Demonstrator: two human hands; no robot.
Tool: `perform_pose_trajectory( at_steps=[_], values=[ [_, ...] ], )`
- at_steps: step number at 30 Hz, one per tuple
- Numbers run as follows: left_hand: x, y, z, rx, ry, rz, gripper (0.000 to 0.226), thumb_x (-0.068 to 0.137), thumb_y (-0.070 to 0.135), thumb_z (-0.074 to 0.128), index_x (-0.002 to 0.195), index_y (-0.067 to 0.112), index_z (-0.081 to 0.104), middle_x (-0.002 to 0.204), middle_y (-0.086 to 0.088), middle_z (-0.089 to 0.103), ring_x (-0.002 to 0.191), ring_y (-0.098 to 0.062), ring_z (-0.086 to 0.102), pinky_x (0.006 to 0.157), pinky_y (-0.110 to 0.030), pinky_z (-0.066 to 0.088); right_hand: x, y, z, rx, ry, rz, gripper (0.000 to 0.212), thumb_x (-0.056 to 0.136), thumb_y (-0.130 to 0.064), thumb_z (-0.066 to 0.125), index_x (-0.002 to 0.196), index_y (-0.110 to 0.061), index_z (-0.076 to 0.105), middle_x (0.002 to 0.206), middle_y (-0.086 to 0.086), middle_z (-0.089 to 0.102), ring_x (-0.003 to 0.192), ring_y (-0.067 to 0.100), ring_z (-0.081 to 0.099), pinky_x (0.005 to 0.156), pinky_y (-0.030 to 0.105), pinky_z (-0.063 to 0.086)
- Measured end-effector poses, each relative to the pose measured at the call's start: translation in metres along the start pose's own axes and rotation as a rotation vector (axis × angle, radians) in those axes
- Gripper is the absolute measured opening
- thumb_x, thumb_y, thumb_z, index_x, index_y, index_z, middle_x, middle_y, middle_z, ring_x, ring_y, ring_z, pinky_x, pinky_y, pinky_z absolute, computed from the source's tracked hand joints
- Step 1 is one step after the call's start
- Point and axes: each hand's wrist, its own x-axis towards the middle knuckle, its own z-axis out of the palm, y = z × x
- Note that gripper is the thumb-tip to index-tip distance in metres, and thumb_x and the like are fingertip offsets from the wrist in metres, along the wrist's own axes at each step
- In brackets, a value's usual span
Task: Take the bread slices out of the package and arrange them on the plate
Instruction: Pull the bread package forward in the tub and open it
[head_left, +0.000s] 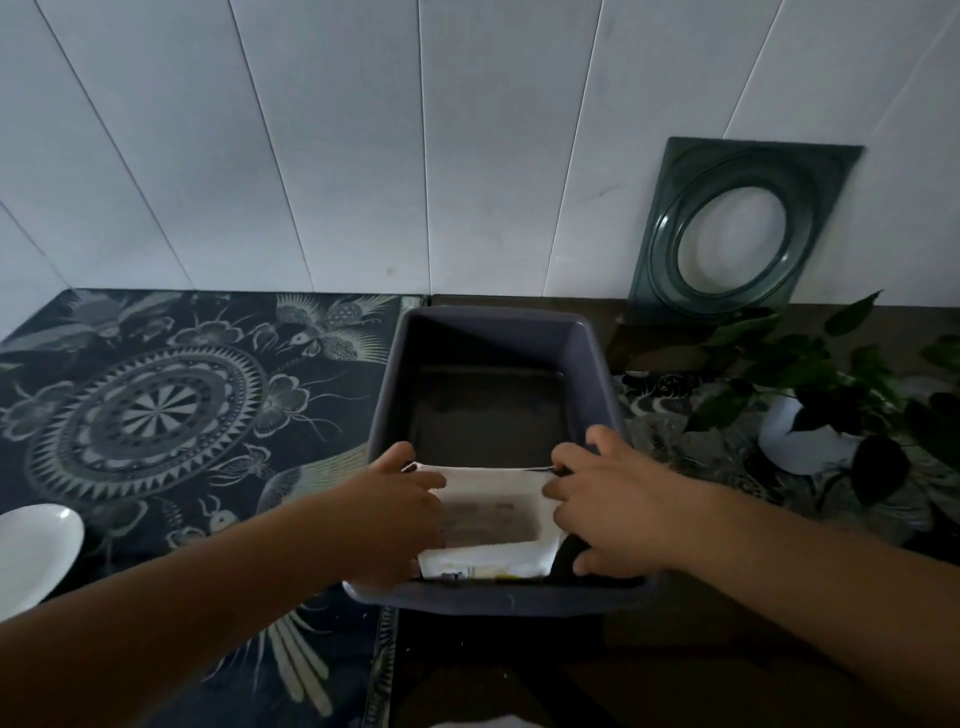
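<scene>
1. The bread package (488, 512), white with a clear window, lies at the near end of the grey tub (587, 358).
2. The left hand (400, 512) has its fingers closed on the package's left edge.
3. The right hand (602, 504) pinches its right edge.
4. The white plate (31, 551) sits on the worktop, well left of the tub.

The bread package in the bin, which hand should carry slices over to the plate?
Left, probably. The plate lies at the far left, beside the left hand; the right hand would have to cross over the package.
</scene>
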Motion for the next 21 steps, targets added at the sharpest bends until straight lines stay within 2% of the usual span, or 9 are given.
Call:
perform_pose_trajectory(
  at_steps=[2,3,6,9,12,15,21],
  values=[
    [0.006,0.000,-0.002,0.009,-0.002,0.043,0.024,0.084,0.038,0.056,0.100,0.026,0.070,0.104,0.008,0.069,0.125,-0.020,0.043,0.095,-0.051,0.018,0.009,-0.005,-0.003,-0.050,0.051,-0.037,0.040,0.084,-0.056,0.058,0.098,-0.022,0.072,0.103,-0.003,0.067,0.103,0.025,0.039,0.076,0.043,0.020],
    [0.008,-0.001,-0.003,-0.001,-0.011,0.058,0.024,0.084,0.036,0.058,0.103,0.027,0.068,0.105,0.010,0.068,0.125,-0.020,0.043,0.095,-0.051,0.017,0.012,-0.007,-0.004,-0.052,0.037,-0.055,0.037,0.084,-0.054,0.060,0.100,-0.023,0.072,0.105,-0.003,0.068,0.103,0.024,0.039,0.076,0.043,0.021],
    [0.008,-0.004,-0.002,0.047,-0.060,0.060,0.029,0.085,0.039,0.058,0.112,0.031,0.064,0.107,0.007,0.070,0.127,-0.025,0.043,0.099,-0.053,0.015,0.016,-0.005,-0.006,-0.064,-0.076,-0.088,0.035,0.085,-0.053,0.062,0.107,-0.028,0.071,0.123,-0.005,0.065,0.122,0.026,0.033,0.090,0.048,0.027],
    [0.002,-0.006,0.001,0.055,-0.106,0.020,0.031,0.089,0.044,0.052,0.115,0.032,0.065,0.105,0.003,0.072,0.134,-0.029,0.036,0.105,-0.058,0.004,0.004,0.000,-0.004,-0.040,-0.092,-0.125,0.033,0.085,-0.051,0.064,0.109,-0.029,0.070,0.119,-0.009,0.067,0.131,0.025,0.029,0.096,0.052,0.024],
    [-0.004,-0.007,0.002,0.025,-0.063,0.006,0.040,0.088,0.051,0.050,0.121,0.032,0.062,0.120,-0.003,0.066,0.138,-0.028,0.030,0.109,-0.063,-0.005,-0.010,-0.002,-0.003,-0.025,-0.060,-0.115,0.033,0.083,-0.048,0.066,0.109,-0.028,0.067,0.113,-0.005,0.070,0.127,0.028,0.034,0.095,0.052,0.024],
    [-0.008,-0.001,0.007,0.004,-0.039,-0.006,0.046,0.085,0.055,0.052,0.123,0.029,0.061,0.141,-0.012,0.049,0.141,-0.029,0.021,0.110,-0.063,-0.009,-0.016,-0.010,0.000,-0.015,-0.052,-0.047,0.034,0.085,-0.046,0.065,0.110,-0.025,0.066,0.112,0.000,0.067,0.116,0.029,0.040,0.091,0.050,0.026],
    [-0.008,0.005,0.012,-0.023,0.023,-0.016,0.044,0.085,0.055,0.055,0.122,0.032,0.061,0.145,-0.017,0.043,0.142,-0.030,0.017,0.106,-0.062,-0.018,-0.017,-0.014,-0.001,0.019,-0.053,0.005,0.040,0.084,-0.049,0.063,0.118,-0.027,0.064,0.143,0.010,0.047,0.119,0.033,0.038,0.091,0.053,0.034]
  ],
)
